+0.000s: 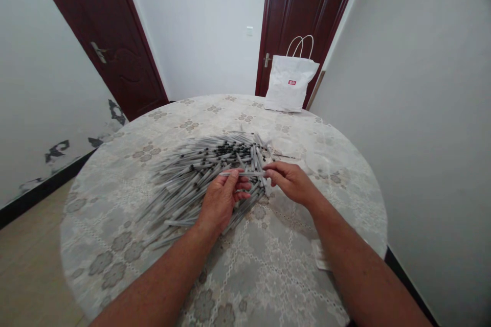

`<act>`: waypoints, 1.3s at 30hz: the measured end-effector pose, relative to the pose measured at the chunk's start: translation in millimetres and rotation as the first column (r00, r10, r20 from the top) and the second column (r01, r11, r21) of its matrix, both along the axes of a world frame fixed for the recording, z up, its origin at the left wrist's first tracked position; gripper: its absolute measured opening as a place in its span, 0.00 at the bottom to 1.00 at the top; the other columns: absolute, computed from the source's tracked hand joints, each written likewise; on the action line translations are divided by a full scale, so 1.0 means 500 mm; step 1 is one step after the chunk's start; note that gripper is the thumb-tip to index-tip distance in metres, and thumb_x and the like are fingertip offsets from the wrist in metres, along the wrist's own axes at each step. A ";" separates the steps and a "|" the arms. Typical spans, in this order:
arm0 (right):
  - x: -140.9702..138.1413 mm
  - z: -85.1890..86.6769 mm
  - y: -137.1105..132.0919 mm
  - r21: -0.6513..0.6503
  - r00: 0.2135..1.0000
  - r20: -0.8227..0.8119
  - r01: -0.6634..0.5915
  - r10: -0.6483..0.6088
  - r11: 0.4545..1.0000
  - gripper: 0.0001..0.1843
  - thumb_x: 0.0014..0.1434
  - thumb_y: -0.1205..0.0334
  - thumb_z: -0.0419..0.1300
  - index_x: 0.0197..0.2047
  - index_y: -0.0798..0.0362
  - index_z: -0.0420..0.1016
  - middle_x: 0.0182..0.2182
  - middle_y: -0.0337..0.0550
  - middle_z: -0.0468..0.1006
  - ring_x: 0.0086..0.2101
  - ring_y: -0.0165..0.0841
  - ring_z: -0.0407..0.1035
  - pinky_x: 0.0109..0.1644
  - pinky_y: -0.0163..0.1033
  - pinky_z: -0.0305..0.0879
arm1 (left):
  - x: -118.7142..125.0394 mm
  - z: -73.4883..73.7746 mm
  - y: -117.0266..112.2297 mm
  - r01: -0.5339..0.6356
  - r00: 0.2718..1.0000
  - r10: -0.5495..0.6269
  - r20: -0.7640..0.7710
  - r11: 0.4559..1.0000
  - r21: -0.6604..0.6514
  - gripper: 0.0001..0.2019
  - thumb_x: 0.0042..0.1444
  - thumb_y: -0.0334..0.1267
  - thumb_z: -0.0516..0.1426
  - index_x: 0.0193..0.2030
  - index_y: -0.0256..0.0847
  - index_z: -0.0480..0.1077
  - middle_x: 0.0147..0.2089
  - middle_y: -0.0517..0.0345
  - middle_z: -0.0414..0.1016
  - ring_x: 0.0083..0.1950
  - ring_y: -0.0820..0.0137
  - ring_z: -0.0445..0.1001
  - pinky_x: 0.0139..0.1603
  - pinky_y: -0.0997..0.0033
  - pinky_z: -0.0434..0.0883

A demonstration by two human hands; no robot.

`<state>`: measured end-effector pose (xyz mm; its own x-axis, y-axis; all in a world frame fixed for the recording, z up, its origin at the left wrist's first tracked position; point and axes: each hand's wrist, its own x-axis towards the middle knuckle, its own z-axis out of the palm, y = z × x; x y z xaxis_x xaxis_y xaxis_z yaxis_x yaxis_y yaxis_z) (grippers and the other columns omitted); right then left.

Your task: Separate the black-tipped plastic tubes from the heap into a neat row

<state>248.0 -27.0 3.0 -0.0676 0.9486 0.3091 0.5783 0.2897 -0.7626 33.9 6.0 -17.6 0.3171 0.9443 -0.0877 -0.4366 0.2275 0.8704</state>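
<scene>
My left hand (219, 202) pinches a thin, pale grey pen-like stick (251, 173) between thumb and index finger, the other fingers loosely curled. The stick lies level across the view, and its right end meets the fingertips of my right hand (290, 180). Thumb and index finger of that hand are closed on this end. Below and behind both hands spreads a large heap of similar grey sticks (180, 196), many with black ends (233, 149). A few sticks (256, 157) stand out at the heap's right side.
A round table with a patterned lace-like cloth (280, 265) carries everything. At its far edge stands a white paper bag (291, 84) with rope handles. A thin dark-tipped rod (284, 156) lies right of the heap. A white flat object (321, 255) is partly under my right forearm.
</scene>
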 end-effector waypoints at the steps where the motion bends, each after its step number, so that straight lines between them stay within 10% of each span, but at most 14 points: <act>1: -0.005 -0.001 0.000 -0.034 0.999 -0.001 -0.035 0.035 0.999 0.12 0.66 0.58 0.57 0.46 0.51 0.80 0.30 0.39 0.81 0.28 0.31 0.74 0.35 0.36 0.67 | 0.000 0.001 0.000 0.000 1.000 0.000 -0.002 1.000 0.001 0.18 0.57 0.47 0.65 0.47 0.36 0.74 0.39 0.51 0.78 0.35 0.69 0.79 0.30 0.72 0.78; 8: 0.028 -0.010 0.005 -0.166 0.996 -0.039 -0.087 0.081 0.982 0.12 0.64 0.58 0.60 0.48 0.51 0.78 0.34 0.41 0.81 0.30 0.31 0.73 0.33 0.35 0.66 | -0.002 0.004 0.002 -0.013 1.000 0.013 -0.013 1.000 0.025 0.18 0.58 0.47 0.64 0.47 0.36 0.74 0.38 0.52 0.78 0.34 0.69 0.78 0.30 0.72 0.78; 15: 0.162 0.007 -0.046 -0.334 0.782 0.605 0.422 -0.152 0.843 0.05 0.50 0.62 0.69 0.30 0.52 0.79 0.27 0.46 0.80 0.25 0.33 0.70 0.29 0.37 0.58 | -0.003 0.005 0.008 -0.048 0.999 0.048 0.004 0.998 0.031 0.17 0.57 0.46 0.65 0.47 0.35 0.74 0.38 0.52 0.78 0.35 0.69 0.78 0.30 0.71 0.78; 19: 0.158 0.002 -0.042 -0.509 0.782 0.623 0.413 -0.009 0.755 0.04 0.45 0.69 0.67 0.23 0.53 0.77 0.17 0.42 0.76 0.18 0.32 0.66 0.24 0.37 0.54 | -0.002 0.006 0.006 -0.051 0.999 0.052 -0.016 0.998 0.021 0.17 0.57 0.46 0.65 0.47 0.36 0.74 0.38 0.53 0.78 0.34 0.69 0.78 0.29 0.72 0.78; 24: 0.130 0.009 -0.036 -0.497 0.811 0.585 0.349 0.009 0.794 0.06 0.45 0.69 0.66 0.29 0.51 0.81 0.20 0.42 0.78 0.19 0.30 0.67 0.23 0.34 0.56 | -0.004 0.007 0.006 -0.048 0.998 0.048 -0.029 0.999 0.022 0.18 0.57 0.47 0.65 0.47 0.36 0.74 0.38 0.52 0.78 0.35 0.69 0.78 0.29 0.72 0.78; 29: 0.155 0.028 -0.038 -0.054 0.807 0.508 0.380 -0.302 0.923 0.10 0.57 0.63 0.60 0.41 0.52 0.81 0.30 0.46 0.82 0.31 0.35 0.73 0.36 0.36 0.65 | -0.003 0.006 0.006 -0.041 0.998 0.042 -0.054 0.999 0.024 0.18 0.57 0.48 0.64 0.47 0.36 0.74 0.38 0.52 0.78 0.35 0.69 0.78 0.29 0.72 0.78; 33: 0.192 0.018 -0.024 0.368 0.552 0.256 0.703 -0.793 0.608 0.21 0.62 0.62 0.56 0.57 0.56 0.74 0.41 0.53 0.82 0.38 0.40 0.75 0.46 0.44 0.68 | -0.001 0.001 0.002 -0.001 0.999 0.003 -0.054 0.999 0.035 0.18 0.57 0.48 0.64 0.47 0.36 0.74 0.38 0.52 0.78 0.35 0.69 0.78 0.29 0.72 0.78; 35: 0.193 0.009 -0.016 0.426 0.544 0.169 0.712 -0.822 0.558 0.23 0.63 0.61 0.56 0.60 0.57 0.71 0.46 0.55 0.81 0.39 0.41 0.75 0.49 0.47 0.68 | 0.000 -0.001 0.000 0.015 0.998 -0.013 -0.058 1.000 0.026 0.18 0.57 0.48 0.64 0.47 0.36 0.74 0.38 0.51 0.79 0.35 0.69 0.78 0.29 0.71 0.78; 39: 0.146 0.000 -0.004 0.283 0.774 0.093 0.583 -0.627 0.762 0.17 0.66 0.55 0.54 0.50 0.54 0.78 0.41 0.50 0.82 0.33 0.36 0.75 0.43 0.43 0.71 | 0.001 -0.001 -0.007 0.034 0.999 -0.034 -0.042 0.999 0.009 0.19 0.57 0.48 0.64 0.47 0.36 0.74 0.38 0.52 0.78 0.35 0.69 0.77 0.29 0.72 0.78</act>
